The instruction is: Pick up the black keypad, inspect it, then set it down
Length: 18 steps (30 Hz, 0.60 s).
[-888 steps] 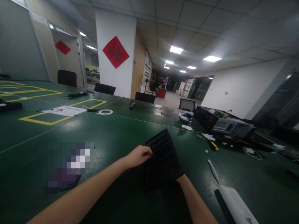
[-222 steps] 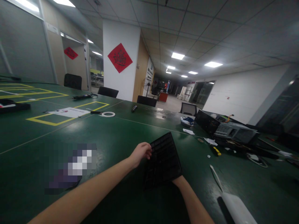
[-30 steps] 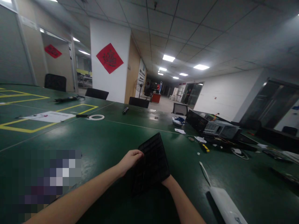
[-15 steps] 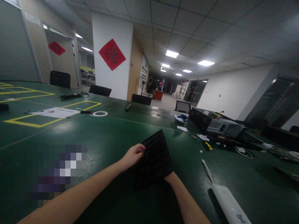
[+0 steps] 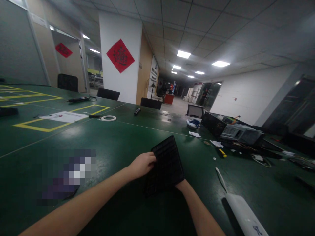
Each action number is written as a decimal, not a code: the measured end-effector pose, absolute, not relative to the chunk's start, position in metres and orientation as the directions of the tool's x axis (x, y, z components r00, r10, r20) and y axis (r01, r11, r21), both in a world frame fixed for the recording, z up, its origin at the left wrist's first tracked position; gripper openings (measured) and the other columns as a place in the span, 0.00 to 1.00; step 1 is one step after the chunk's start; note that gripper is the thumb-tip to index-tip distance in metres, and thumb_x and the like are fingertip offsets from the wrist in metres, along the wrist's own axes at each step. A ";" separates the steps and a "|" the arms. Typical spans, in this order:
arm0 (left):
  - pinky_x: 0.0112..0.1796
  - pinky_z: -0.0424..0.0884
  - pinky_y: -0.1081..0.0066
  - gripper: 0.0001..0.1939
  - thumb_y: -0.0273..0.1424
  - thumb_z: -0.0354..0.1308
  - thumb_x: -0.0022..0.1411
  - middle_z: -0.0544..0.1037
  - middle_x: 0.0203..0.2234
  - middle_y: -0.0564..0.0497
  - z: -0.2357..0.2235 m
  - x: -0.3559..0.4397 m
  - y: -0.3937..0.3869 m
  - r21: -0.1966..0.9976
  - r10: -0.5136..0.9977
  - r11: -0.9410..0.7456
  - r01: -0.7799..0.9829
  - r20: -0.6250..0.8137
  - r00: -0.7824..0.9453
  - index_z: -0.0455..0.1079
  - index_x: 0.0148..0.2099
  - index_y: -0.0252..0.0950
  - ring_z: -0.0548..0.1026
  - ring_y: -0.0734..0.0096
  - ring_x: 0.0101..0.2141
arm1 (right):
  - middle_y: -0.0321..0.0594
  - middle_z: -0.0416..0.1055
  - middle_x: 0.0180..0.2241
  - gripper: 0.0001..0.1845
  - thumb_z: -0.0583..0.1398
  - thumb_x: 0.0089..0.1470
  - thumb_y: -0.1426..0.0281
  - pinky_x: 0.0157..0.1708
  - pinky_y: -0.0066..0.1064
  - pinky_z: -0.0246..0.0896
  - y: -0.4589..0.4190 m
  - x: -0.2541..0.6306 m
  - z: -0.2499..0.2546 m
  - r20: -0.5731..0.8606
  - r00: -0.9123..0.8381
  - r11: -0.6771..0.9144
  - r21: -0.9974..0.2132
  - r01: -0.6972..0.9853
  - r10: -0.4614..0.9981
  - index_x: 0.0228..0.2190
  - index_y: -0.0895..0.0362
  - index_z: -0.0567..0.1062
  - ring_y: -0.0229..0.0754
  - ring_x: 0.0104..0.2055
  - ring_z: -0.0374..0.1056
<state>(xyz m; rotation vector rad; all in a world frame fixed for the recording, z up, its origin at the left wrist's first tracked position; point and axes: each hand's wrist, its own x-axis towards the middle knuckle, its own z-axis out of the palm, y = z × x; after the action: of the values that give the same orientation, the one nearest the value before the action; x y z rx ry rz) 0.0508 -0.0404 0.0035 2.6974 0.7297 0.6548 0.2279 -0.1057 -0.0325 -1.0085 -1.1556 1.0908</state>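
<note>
A black ribbed plastic panel (image 5: 167, 162) is held tilted above the green table (image 5: 118, 144). My left hand (image 5: 142, 164) is closed on its left edge, fingers curled over the rim. My right hand is hidden behind the panel's lower right corner; only the wrist (image 5: 181, 186) shows, so its fingers cannot be seen.
An open computer case (image 5: 233, 131) with loose parts, a yellow-handled tool (image 5: 222, 153) and scraps lies at the right. A white device (image 5: 244, 216) rests near the front right. A tape roll (image 5: 108, 118), paper (image 5: 64, 116) and yellow floor-tape marks sit at the left. Chairs line the far edge.
The view has swung slightly; the panel and both hands keep nearly the same pose, my left hand still gripping the left edge.
</note>
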 end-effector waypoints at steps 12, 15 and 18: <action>0.35 0.65 0.69 0.09 0.20 0.47 0.57 0.70 0.34 0.44 0.006 0.047 -0.051 0.136 0.379 -0.926 0.353 0.338 0.861 0.67 0.35 0.33 0.68 0.66 0.34 | 0.41 0.73 0.29 0.11 0.59 0.43 0.65 0.40 0.41 0.63 -0.104 0.237 -0.049 0.160 0.093 0.166 -0.984 -0.068 0.983 0.29 0.57 0.75 0.44 0.35 0.67; 0.37 0.65 0.70 0.09 0.22 0.49 0.56 0.72 0.34 0.48 0.001 0.048 -0.044 0.444 0.552 -0.815 0.373 0.397 0.734 0.68 0.37 0.35 0.69 0.68 0.35 | 0.41 0.73 0.29 0.10 0.61 0.40 0.67 0.39 0.41 0.63 -0.106 0.239 -0.049 0.168 0.084 0.172 -0.984 -0.038 0.982 0.28 0.57 0.75 0.44 0.35 0.66; 0.34 0.64 0.73 0.05 0.24 0.51 0.55 0.72 0.27 0.51 -0.004 0.051 -0.040 0.646 0.666 -0.683 0.341 0.358 0.655 0.68 0.31 0.35 0.70 0.69 0.32 | 0.41 0.72 0.28 0.09 0.61 0.39 0.67 0.38 0.41 0.63 -0.107 0.240 -0.048 0.176 0.071 0.178 -0.984 -0.018 0.982 0.27 0.57 0.75 0.44 0.34 0.66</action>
<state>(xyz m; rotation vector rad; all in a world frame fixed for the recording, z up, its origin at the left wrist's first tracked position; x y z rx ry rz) 0.0506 -0.0400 -0.0036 2.3350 0.7806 0.8004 0.2400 -0.1068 -0.0479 -1.0917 -1.2197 1.0393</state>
